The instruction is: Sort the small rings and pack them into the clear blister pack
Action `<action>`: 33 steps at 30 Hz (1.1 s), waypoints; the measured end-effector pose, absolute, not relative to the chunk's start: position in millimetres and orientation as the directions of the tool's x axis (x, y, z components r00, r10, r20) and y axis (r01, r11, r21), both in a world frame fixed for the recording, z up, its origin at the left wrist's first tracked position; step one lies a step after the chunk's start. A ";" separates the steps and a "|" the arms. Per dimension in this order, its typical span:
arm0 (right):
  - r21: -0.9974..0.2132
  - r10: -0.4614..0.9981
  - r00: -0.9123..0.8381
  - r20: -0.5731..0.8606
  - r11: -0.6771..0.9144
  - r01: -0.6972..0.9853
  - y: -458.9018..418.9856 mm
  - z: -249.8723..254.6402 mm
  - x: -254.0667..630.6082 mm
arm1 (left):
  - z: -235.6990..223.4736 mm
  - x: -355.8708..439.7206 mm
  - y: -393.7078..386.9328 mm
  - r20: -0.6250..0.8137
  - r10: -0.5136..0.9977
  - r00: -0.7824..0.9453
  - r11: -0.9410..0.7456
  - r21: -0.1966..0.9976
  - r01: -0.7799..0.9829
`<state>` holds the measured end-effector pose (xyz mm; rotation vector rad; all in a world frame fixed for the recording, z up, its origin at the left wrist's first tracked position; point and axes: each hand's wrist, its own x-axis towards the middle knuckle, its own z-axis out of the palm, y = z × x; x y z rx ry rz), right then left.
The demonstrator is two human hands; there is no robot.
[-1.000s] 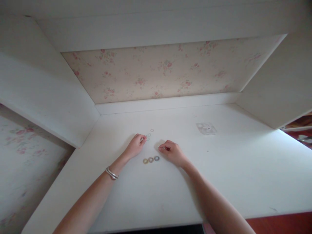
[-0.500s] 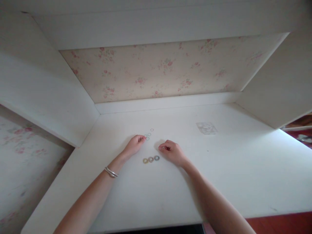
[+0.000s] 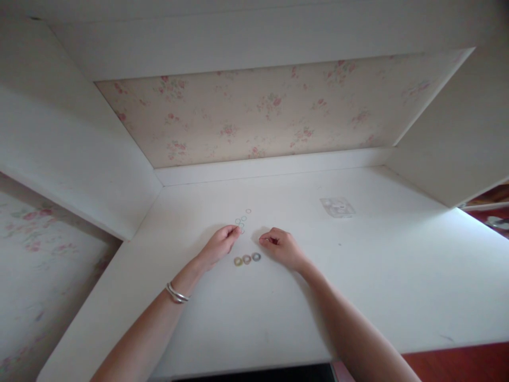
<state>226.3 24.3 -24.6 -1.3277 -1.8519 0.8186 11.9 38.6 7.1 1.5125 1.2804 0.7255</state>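
On a white desk top lie three thick little rings in a row, yellowish, brownish and bluish. Beyond them sit several thin clear rings. My left hand, with a silver bangle on its wrist, rests curled, its fingertips pinched at the nearest thin ring. Whether it grips that ring I cannot tell. My right hand lies just right of the thick rings, fingers curled into a loose pinch on something too small to make out.
A small clear plastic bag lies on the desk to the far right. White side panels and a flowered back wall box in the desk. The front edge runs along the bottom, with red floor at the lower right.
My left hand has drawn back a little toward me from the thin rings. The right hand has stayed put.
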 end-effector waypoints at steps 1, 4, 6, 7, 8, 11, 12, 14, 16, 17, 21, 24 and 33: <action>-0.814 0.957 -0.226 0.182 0.275 0.511 24.1 -24.5 226.4 | 9.1 14.5 34.9 -0.085 0.958 0.273 -0.036 0.911 0.412; -0.813 0.954 -0.233 0.188 0.284 0.509 23.4 -23.5 226.6 | 12.9 22.1 21.5 0.095 0.934 0.344 -0.281 0.791 0.544; -0.813 0.953 -0.237 0.188 0.286 0.506 22.8 -22.9 226.8 | 13.1 26.4 11.3 0.147 0.903 0.404 -0.384 0.699 0.603; -0.815 0.954 -0.236 0.186 0.284 0.506 22.7 -22.9 226.7 | 12.6 28.2 6.4 0.159 0.888 0.432 -0.422 0.655 0.627; -0.816 0.954 -0.235 0.184 0.282 0.505 22.6 -23.0 226.7 | 11.6 29.7 1.8 0.167 0.873 0.459 -0.457 0.608 0.649; -0.816 0.955 -0.231 0.186 0.281 0.505 23.0 -24.4 226.2 | 6.9 33.0 -7.6 0.172 0.839 0.516 -0.531 0.466 0.708; -0.817 0.955 -0.232 0.187 0.282 0.503 23.2 -24.9 226.0 | 4.9 33.8 -9.1 0.168 0.833 0.528 -0.544 0.426 0.723; -0.818 0.954 -0.233 0.191 0.286 0.499 23.4 -25.8 225.8 | 0.9 34.9 -10.2 0.155 0.825 0.544 -0.559 0.367 0.743; -0.820 0.953 -0.232 0.194 0.287 0.496 23.5 -26.4 225.9 | -2.6 35.6 -9.8 0.146 0.821 0.553 -0.566 0.337 0.752; -0.819 0.953 -0.230 0.196 0.288 0.496 23.5 -26.5 226.1 | -4.0 35.9 -9.3 0.144 0.820 0.554 -0.567 0.330 0.754; -0.818 0.953 -0.231 0.199 0.291 0.496 23.4 -26.4 227.1 | -7.1 36.9 -8.2 0.144 0.817 0.558 -0.573 0.316 0.756; -0.819 0.953 -0.231 0.194 0.287 0.497 23.4 -25.6 227.5 | -6.1 37.5 -9.1 0.144 0.815 0.561 -0.574 0.339 0.746; -0.813 0.954 -0.231 0.191 0.286 0.507 22.9 -27.0 227.1 | 3.2 12.3 -6.5 0.225 0.913 0.341 -0.405 0.613 0.678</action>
